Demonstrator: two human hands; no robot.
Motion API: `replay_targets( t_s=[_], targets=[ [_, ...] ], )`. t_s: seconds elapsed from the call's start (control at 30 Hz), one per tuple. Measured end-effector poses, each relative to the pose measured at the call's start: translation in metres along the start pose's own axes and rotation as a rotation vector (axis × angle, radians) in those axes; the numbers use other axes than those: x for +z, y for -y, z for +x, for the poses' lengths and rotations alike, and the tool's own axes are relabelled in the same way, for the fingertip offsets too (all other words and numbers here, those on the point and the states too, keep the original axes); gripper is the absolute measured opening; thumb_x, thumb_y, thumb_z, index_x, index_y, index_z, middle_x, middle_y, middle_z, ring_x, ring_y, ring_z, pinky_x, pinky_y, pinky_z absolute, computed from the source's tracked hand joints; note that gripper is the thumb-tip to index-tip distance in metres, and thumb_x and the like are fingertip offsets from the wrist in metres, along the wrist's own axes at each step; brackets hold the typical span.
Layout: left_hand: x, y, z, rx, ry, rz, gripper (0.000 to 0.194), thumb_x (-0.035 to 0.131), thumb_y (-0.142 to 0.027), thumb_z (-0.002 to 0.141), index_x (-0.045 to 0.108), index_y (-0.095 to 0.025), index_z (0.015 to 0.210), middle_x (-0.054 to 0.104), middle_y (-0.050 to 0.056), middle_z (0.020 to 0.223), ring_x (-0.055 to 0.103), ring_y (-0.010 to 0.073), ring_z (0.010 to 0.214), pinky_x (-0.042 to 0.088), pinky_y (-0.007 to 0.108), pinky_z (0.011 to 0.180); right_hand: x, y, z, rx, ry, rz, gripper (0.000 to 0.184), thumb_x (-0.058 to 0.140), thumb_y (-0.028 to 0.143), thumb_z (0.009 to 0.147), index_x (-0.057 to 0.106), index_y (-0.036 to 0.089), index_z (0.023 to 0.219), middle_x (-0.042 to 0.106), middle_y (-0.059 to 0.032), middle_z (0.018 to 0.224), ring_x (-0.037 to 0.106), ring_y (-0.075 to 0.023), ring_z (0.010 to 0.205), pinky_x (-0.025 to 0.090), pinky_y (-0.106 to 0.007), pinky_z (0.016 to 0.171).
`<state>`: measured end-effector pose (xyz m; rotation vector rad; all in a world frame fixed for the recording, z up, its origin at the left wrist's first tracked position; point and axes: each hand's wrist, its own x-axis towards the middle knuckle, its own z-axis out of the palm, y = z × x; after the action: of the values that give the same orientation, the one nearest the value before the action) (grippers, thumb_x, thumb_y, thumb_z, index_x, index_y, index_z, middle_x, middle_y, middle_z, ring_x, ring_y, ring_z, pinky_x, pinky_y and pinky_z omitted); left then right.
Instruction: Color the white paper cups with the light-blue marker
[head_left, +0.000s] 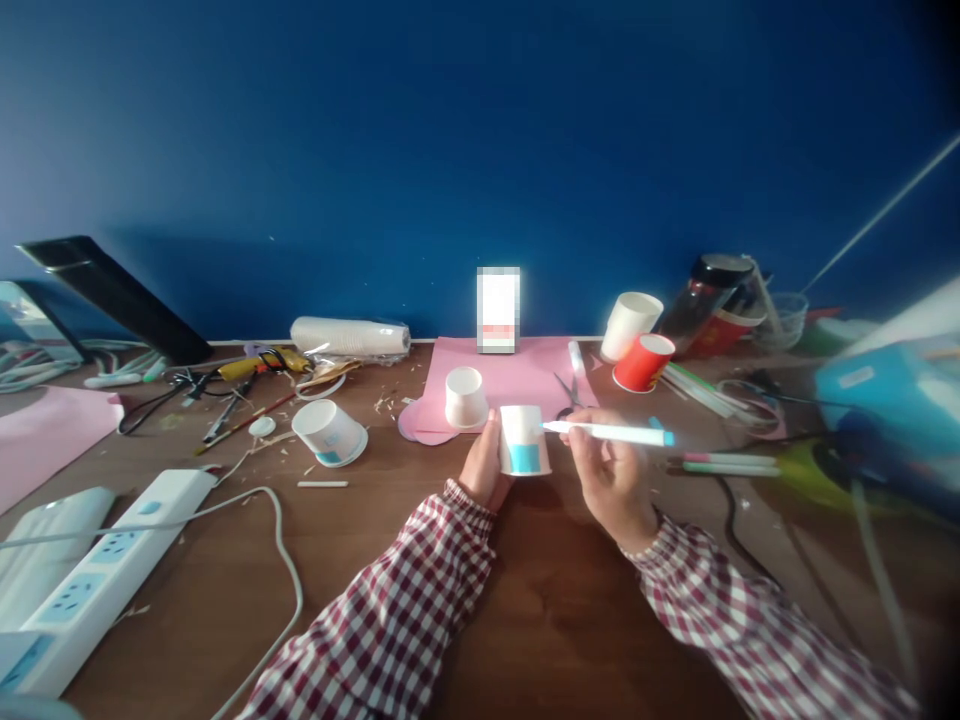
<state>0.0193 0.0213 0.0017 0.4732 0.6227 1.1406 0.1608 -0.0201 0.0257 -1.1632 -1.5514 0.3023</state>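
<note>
My left hand [484, 462] is closed round an upside-down white paper cup [523, 436] with a blue patch on its side, held just above the brown table. My right hand [611, 475] grips a white marker with a blue cap [609, 432], lying almost level, its tip touching the cup's right side. Both arms wear red and white checked sleeves. Another upturned white cup [465, 397] stands just behind on a pink sheet [525, 368].
A tipped cup [328, 432] lies to the left, white power strips [90, 580] and a cable at the near left. Scissors [568, 393], a red cup [643, 362], a white cup [630, 325], a jar [705, 290] and loose markers [727, 462] sit to the right. A blue box [892, 410] is far right.
</note>
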Motion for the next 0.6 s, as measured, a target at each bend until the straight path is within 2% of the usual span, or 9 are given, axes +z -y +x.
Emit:
replay_targets(
  t_s=[0.17,0.33,0.5,0.6],
  targets=[
    [-0.0035,0.0017,0.0012,0.015,-0.017,0.032,0.046,0.054,-0.051,0.092,0.070,-0.009,0.093,0.073,0.010,0.085,0.067,0.0196,0.079,0.052,0.032,0.081,0.0008,-0.0014,-0.0016,0.024,0.033,0.027,0.011,0.053,0.028,0.097,0.060,0.021,0.103,0.065,-0.0058,0.094,0.065,-0.0185,0.080,0.054,-0.030,0.069],
    [-0.0035,0.0013,0.0007,0.032,-0.004,0.047,0.047,0.055,-0.053,0.091,0.070,-0.009,0.096,0.073,0.011,0.089,0.067,0.0213,0.083,0.051,0.034,0.084,0.0012,0.0005,-0.0005,0.042,0.057,0.035,0.011,0.053,0.030,0.098,0.059,0.021,0.102,0.065,-0.0064,0.096,0.066,-0.0188,0.082,0.056,-0.031,0.072],
    [-0.0022,0.0009,0.0012,0.030,-0.045,0.007,0.040,0.060,-0.050,0.089,0.070,-0.011,0.087,0.070,0.006,0.075,0.064,0.0168,0.069,0.050,0.030,0.075,0.0016,0.0021,-0.0001,0.058,0.076,0.033,0.015,0.050,0.033,0.099,0.058,0.021,0.101,0.065,-0.0068,0.092,0.065,-0.0192,0.079,0.057,-0.031,0.069],
    [-0.0019,0.0011,0.0008,0.026,-0.042,0.003,0.040,0.059,-0.049,0.090,0.069,-0.010,0.089,0.071,0.007,0.078,0.065,0.0179,0.072,0.050,0.031,0.076,0.0014,0.0029,-0.0004,0.056,0.078,0.033,0.015,0.050,0.033,0.099,0.059,0.021,0.102,0.065,-0.0069,0.092,0.065,-0.0189,0.078,0.056,-0.030,0.067]
  ],
)
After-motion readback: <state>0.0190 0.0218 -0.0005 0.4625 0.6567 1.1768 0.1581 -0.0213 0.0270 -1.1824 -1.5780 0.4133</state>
